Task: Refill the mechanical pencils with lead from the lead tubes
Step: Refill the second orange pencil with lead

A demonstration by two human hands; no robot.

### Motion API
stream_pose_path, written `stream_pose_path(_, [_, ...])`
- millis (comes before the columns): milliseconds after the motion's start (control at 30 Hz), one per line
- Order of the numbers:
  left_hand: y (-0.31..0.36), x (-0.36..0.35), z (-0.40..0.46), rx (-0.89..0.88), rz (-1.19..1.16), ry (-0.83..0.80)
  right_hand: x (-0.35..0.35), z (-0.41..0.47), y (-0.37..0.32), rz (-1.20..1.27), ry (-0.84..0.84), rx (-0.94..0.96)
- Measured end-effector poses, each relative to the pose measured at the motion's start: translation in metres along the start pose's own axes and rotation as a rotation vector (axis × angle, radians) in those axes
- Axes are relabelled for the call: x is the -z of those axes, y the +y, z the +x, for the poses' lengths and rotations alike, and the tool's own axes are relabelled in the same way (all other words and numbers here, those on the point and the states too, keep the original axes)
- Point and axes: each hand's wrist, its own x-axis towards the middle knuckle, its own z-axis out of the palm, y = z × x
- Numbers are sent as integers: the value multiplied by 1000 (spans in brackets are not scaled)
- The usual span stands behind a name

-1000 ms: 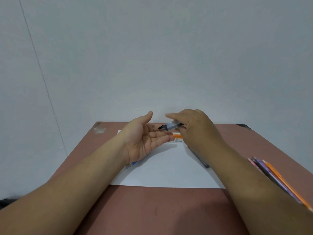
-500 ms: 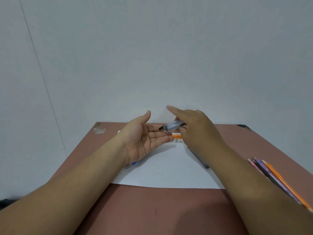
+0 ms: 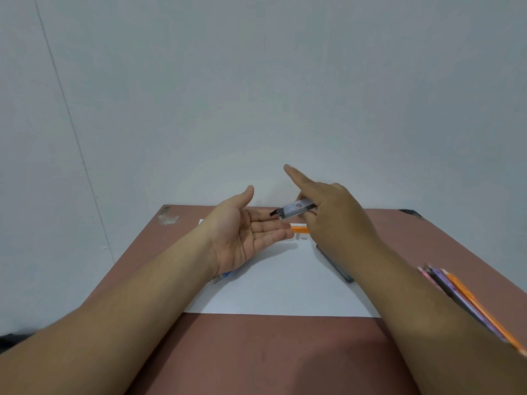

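Change: since a second ago the right index finger has lifted off the lead tube and now points up and away; tube and left palm sit much as they did.
Lead tube: the lead tube [image 3: 293, 210] is up off the table, a clear little case with a dark tip, tilted so that tip dips down and to the left.
Tube against the hands: its right end is buried in the right hand's grip; its dark tip hovers just above the left hand's fingers, and whether it touches them cannot be told.
Right hand: the right hand [image 3: 333, 215] pinches the tube between thumb and curled lower fingers, index finger stretched clear of it.
Left hand: the left hand [image 3: 242, 232] lies flat and cupped upward, palm showing, fingers relaxed and straight, holding nothing, waiting right under the tip.
Paper: a white sheet [image 3: 285, 283] is spread beneath both hands on the brown table [image 3: 256, 354].
Behind the hands: an orange piece [image 3: 300, 229] lies on the sheet just past the left fingertips.
Under the right wrist: a dark pencil [image 3: 336, 265] lies on the sheet, partly hidden by the forearm.
Right edge: a bundle of coloured pencils [image 3: 462, 297], orange, purple and pink, lies on the table beside the right forearm.
Left wrist: a blue object [image 3: 225, 276] peeps out from under it, too hidden to name.
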Motion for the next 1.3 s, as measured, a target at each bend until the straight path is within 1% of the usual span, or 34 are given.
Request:
stream_pose_path(100, [0, -1, -1, 2, 8, 3, 2, -4, -3, -24, -17, -7])
stream_pose_path(167, [1, -1, -2, 2, 14, 7, 3, -2, -3, 4, -7, 8])
stream_pose_path(267, [0, -2, -2, 7, 17, 1, 3, 4, 0, -110, -157, 37])
stream_pose_path(300, [0, -2, -3, 6, 15, 3, 1, 4, 0, -104, -128, 46])
stream_pose_path(367, [0, -2, -3, 7, 12, 14, 0, 0, 1, -21, -4, 43])
stream_pose_path(400, [0, -2, -3, 9, 11, 15, 0, -1, 0, -5, 16, 31])
stream_pose_path(567, [0, -3, -3, 14, -5, 19, 3, 0, -2, -14, 7, -2])
stream_pose_path(667, [0, -2, -2, 12, -1, 11, 0, 1, 4, -62, -58, 55])
stream_pose_path(800, [0, -2, -2, 16, -7, 20, -2, 0, 3, -4, 20, 32])
stream_pose_path(1000, [0, 0, -1, 16, -8, 7, 1, -1, 2, -19, -9, 25])
stream_pose_path(1167, [-4, 1, 2, -49, 100, 62, 2, -2, 3, -31, 20, -24])
stream_pose_path(1300, [-6, 1, 3, -60, 143, 63, 2, -1, 3, -41, 36, -54])
